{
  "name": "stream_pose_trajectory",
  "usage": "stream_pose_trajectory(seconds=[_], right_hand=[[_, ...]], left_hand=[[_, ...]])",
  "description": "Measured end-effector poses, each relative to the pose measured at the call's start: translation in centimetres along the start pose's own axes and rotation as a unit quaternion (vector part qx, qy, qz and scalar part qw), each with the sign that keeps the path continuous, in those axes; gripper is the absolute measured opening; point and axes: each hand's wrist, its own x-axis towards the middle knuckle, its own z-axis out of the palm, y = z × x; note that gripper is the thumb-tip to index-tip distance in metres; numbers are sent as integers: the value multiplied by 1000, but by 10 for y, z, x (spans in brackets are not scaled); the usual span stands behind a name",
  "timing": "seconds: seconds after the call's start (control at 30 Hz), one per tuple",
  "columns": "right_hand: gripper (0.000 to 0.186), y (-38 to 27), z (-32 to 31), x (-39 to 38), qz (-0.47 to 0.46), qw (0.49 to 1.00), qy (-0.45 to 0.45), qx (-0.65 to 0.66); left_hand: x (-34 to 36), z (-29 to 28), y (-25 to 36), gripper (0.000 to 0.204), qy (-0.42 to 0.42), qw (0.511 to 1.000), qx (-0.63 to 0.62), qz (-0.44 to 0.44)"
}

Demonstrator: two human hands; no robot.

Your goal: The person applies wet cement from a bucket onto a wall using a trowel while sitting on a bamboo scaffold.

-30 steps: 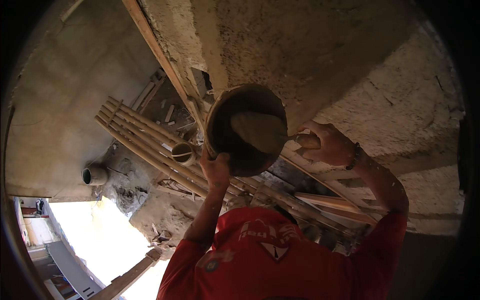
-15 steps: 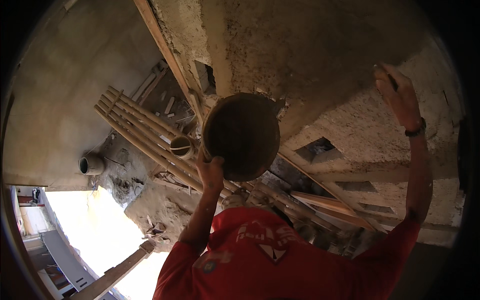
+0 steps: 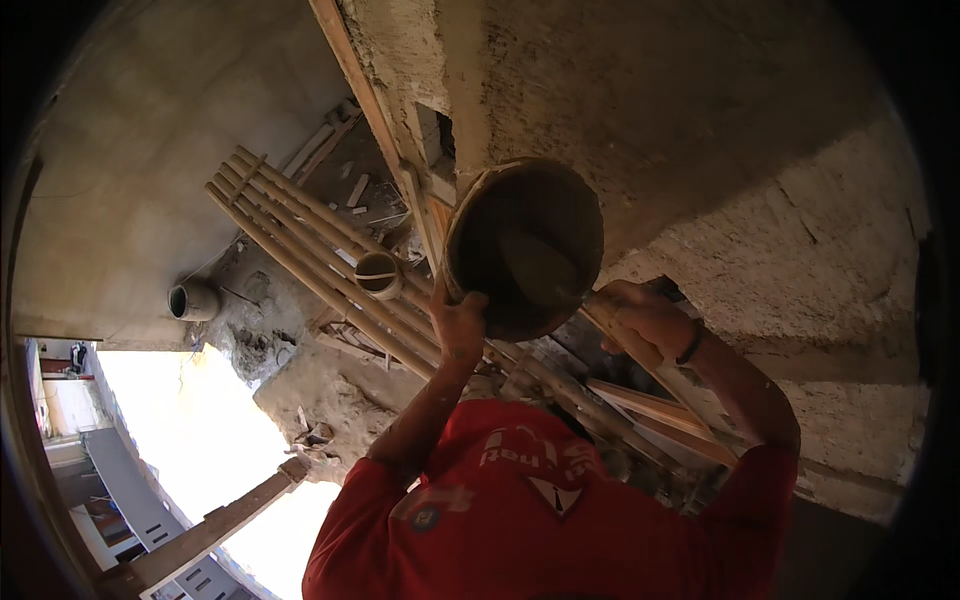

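A dark, mortar-stained bucket [image 3: 468, 215] is held up in front of me, its mouth facing me. At its lower left rim, my left hand [image 3: 460, 325] is closed on the edge with the thumb over the lip. My right hand [image 3: 648, 318], with a dark band at the wrist, is closed beside the bucket's right rim. It grips a trowel [image 3: 540, 270], whose pale rounded blade reaches inside the bucket; the fingers hide the handle. Whatever lies deeper in the bucket is too dark to make out.
A rough wall [image 3: 760, 240], partly coated with darker wet plaster, rises at the right. Long bamboo poles [image 3: 300, 245] form a platform below, with a small bucket [image 3: 378, 272] on it. Another bucket [image 3: 193, 299] lies at the left. A wooden beam [image 3: 352, 75] runs beside the wall.
My right hand has come down from the wall at the upper right to the bucket, putting the trowel blade inside. The bucket and my left hand have shifted slightly right and up.
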Motion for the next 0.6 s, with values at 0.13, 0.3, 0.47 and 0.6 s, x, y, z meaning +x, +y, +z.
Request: stream_pose_trajectory(seconds=[0.13,0.3,0.47,0.6], right_hand=[[59,26,28,38,-4,980,-38,197],[57,17,74,78,-102,979,122,124],[54,27,79,101,-417,807,233,-348],[50,9,57,74,-349,741,84,-567]], left_hand=[[-8,9,5,54,19,1000,1,13],[-10,13,6,54,28,998,6,49],[-1,6,8,55,-17,999,-11,41],[12,-11,20,52,-17,997,35,61]])
